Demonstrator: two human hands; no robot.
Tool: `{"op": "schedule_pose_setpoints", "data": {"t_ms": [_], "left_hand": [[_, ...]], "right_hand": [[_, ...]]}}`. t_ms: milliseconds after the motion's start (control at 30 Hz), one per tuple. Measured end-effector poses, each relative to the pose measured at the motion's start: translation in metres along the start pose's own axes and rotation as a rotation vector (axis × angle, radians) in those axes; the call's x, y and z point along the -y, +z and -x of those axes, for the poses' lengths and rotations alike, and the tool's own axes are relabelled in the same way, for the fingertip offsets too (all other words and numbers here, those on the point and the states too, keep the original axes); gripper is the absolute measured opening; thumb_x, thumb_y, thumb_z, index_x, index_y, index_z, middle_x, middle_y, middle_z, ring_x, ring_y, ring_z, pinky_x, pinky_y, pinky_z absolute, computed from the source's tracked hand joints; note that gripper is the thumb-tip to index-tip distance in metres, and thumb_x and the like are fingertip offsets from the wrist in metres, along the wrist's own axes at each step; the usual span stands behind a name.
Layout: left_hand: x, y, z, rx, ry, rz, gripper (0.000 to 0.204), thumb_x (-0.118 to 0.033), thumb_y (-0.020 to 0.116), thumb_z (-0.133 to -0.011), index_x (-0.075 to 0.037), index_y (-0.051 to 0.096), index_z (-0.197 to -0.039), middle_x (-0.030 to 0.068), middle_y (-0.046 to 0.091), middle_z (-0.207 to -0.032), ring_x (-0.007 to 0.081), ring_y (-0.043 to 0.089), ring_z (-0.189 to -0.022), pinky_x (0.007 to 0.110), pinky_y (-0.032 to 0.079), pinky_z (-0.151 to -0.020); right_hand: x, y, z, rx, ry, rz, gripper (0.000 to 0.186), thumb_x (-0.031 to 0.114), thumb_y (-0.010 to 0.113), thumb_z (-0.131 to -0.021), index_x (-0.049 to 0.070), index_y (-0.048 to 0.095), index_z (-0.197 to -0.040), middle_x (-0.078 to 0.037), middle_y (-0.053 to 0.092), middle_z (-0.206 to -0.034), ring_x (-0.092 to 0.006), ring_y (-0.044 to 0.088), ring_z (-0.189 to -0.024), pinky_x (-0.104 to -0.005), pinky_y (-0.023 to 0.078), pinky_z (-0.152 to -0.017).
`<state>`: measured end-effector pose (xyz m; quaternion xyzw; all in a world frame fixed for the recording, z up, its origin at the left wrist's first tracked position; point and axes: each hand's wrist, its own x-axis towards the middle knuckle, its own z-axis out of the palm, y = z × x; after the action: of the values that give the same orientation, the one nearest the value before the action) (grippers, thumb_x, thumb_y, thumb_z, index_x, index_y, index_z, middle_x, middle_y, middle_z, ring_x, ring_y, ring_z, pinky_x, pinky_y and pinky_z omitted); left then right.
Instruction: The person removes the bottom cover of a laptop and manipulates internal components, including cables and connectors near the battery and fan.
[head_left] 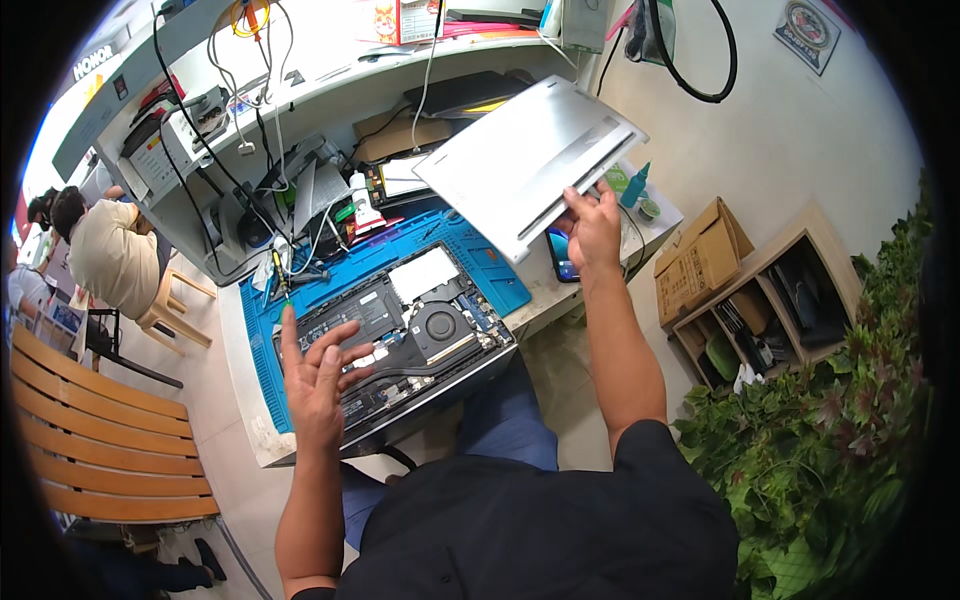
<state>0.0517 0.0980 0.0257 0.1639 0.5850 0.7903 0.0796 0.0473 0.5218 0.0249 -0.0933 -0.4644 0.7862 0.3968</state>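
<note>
- The right hand (593, 225) is in the upper centre of the frame. Its fingers (582, 203) are closed on the lower right corner of the silver laptop cover (525, 160), with the thumb under the edge.
- The silver laptop cover is held lifted and tilted, well above the surface (645, 232). Its long axis runs from centre left up to the upper right of the frame.
- The open laptop base (410, 335) lies on the blue mat (480, 265), left of and below the cover in the frame. Fan and boards face up.
- The left hand (318, 375) is at lower left, over the near left part of the open laptop base. Its fingers are spread and grasp nothing; whether the palm rests on the base cannot be told from this view.
- The left hand is the nearer to the base; the right hand alone carries the cover.
- A phone (560, 255) lies on the surface just below the held corner, partly hidden by the right hand.
</note>
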Motion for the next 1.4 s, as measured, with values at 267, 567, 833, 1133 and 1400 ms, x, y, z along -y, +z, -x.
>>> {"op": "schedule_pose_setpoints", "data": {"t_ms": [267, 567, 833, 1133, 1400], "left_hand": [[-0.007, -0.049, 0.041, -0.176, 0.016, 0.023, 0.078, -0.017, 0.056, -0.114, -0.009, 0.009, -0.176, 0.027, 0.068, -0.138, 0.0294, 0.077, -0.108, 0.039, 0.068, -0.084], [-0.002, -0.103, 0.093, -0.394, 0.069, 0.003, 0.076, -0.02, 0.058, -0.112, -0.005, 0.018, -0.174, 0.0302, 0.065, -0.141, 0.0295, 0.077, -0.109, 0.037, 0.068, -0.084], [0.0, -0.114, 0.111, -0.517, 0.021, -0.015, 0.068, -0.021, 0.053, -0.114, -0.006, 0.023, -0.173, 0.0268, 0.064, -0.14, 0.0263, 0.077, -0.108, 0.034, 0.068, -0.085], [-0.004, -0.112, 0.113, -0.494, 0.049, 0.03, 0.073, -0.02, 0.061, -0.111, -0.002, 0.024, -0.172, 0.0254, 0.072, -0.128, 0.0286, 0.079, -0.101, 0.036, 0.068, -0.082], [0.001, -0.125, 0.125, -0.467, 0.033, 0.002, 0.066, -0.02, 0.059, -0.113, 0.001, 0.031, -0.169, 0.0219, 0.077, -0.118, 0.0267, 0.08, -0.098, 0.037, 0.069, -0.084]], "right_hand": [[-0.035, -0.016, -0.101, 0.035, 0.042, -0.007, 0.045, -0.003, 0.067, -0.097, -0.005, 0.051, -0.139, -0.021, 0.072, -0.122, -0.035, 0.079, -0.095, -0.0518, 0.071, -0.072], [-0.03, -0.012, -0.167, 0.031, 0.143, 0.114, 0.028, -0.004, 0.067, -0.099, -0.005, 0.061, -0.126, -0.02, 0.072, -0.116, -0.0346, 0.078, -0.096, -0.0532, 0.071, -0.076], [-0.039, -0.001, -0.202, -0.018, 0.133, 0.079, 0.023, 0.001, 0.065, -0.103, 0.0, 0.063, -0.126, -0.016, 0.073, -0.115, -0.0314, 0.077, -0.097, -0.0485, 0.071, -0.078], [-0.093, 0.044, -0.245, -0.033, 0.087, -0.122, 0.034, -0.006, 0.065, -0.1, 0.0, 0.058, -0.132, -0.018, 0.065, -0.127, -0.0385, 0.072, -0.109, -0.0597, 0.068, -0.079], [-0.14, 0.066, -0.282, -0.036, 0.115, -0.069, 0.035, -0.009, 0.063, -0.095, -0.006, 0.057, -0.129, -0.019, 0.07, -0.108, -0.038, 0.076, -0.093, -0.0622, 0.071, -0.078]]}}
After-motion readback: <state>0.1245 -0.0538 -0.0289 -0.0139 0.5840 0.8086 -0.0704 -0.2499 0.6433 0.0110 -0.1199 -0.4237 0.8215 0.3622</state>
